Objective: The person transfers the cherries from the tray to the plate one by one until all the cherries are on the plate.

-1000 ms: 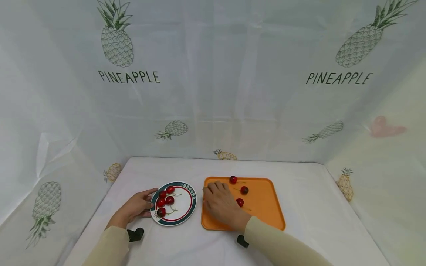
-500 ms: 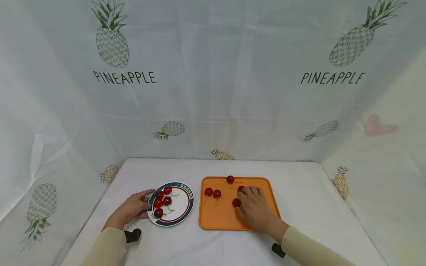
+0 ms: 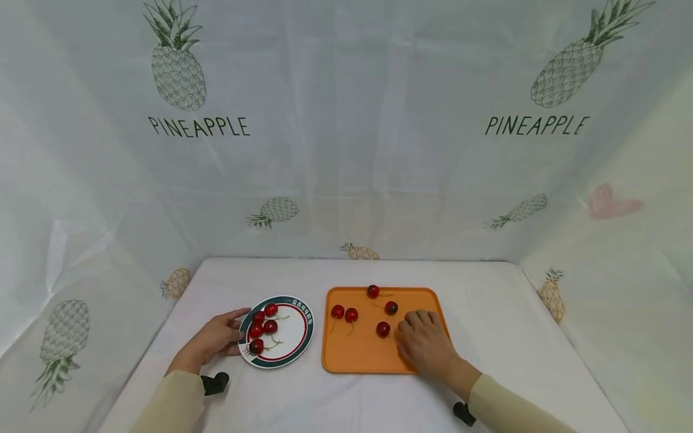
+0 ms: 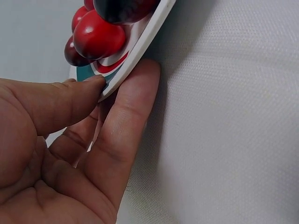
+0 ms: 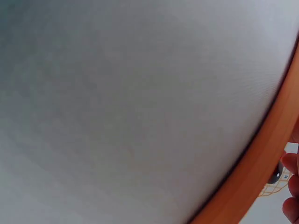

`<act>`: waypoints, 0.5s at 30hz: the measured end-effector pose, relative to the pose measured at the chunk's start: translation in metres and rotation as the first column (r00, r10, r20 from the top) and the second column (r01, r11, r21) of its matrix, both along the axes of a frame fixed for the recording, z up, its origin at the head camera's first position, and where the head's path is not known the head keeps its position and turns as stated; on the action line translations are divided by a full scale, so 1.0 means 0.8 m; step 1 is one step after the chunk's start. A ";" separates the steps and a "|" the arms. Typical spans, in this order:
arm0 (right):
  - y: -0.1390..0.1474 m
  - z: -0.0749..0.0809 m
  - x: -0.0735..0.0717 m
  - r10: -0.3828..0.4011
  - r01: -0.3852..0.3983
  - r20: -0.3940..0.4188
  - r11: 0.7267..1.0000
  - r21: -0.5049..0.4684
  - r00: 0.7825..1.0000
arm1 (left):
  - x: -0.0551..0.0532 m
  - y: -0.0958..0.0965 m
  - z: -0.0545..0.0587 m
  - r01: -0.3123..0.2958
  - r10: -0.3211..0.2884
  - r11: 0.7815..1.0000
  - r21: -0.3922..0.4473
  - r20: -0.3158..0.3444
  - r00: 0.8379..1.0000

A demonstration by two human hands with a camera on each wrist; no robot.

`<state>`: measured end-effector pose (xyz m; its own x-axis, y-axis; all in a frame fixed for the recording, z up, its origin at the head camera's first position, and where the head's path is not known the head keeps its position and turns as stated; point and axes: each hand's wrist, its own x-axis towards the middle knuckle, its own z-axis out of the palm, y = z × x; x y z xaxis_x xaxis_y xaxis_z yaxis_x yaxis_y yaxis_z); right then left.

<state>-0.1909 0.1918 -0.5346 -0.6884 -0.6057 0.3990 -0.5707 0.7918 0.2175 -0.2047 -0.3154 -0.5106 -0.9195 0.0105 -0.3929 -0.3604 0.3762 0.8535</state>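
In the head view my left hand point(image 3: 215, 337) holds the left rim of a white plate point(image 3: 295, 334) with a green border and red ring. The left wrist view shows the thumb point(image 4: 70, 100) over the rim and fingers underneath. Several red cherries point(image 3: 270, 326) with stems sit on the plate's left half. My right hand point(image 3: 425, 343) is low over the right side of an orange tray point(image 3: 357, 358), fingers bent down; I cannot tell whether it holds anything. Several cherries lie on the tray, the nearest a dark cherry point(image 3: 382, 329) just left of that hand.
A white cloth point(image 3: 319, 397) covers the table. Plate and tray stand side by side with a narrow gap. Behind and at both sides hangs a pale sheet point(image 3: 357, 150) printed with pineapples. The right wrist view shows mostly white cloth and the tray's orange edge point(image 5: 266, 158).
My right hand has moved from the tray's left side to its right side, uncovering two cherries at the left. The left hand stays at the plate, and the head view has shifted slightly.
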 end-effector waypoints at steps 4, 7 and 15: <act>0.000 -0.005 -0.002 0.006 -0.006 -0.010 1.000 0.018 1.000 | 0.002 -0.002 0.000 -0.004 0.004 1.000 -0.019 -0.004 1.000; 0.000 -0.006 -0.003 0.008 -0.008 -0.020 1.000 0.027 1.000 | 0.002 -0.002 0.000 -0.003 0.003 1.000 -0.029 -0.002 1.000; 0.000 -0.005 -0.003 -0.011 0.013 -0.030 0.997 0.074 1.000 | 0.001 0.001 -0.001 -0.006 0.006 1.000 -0.003 0.001 1.000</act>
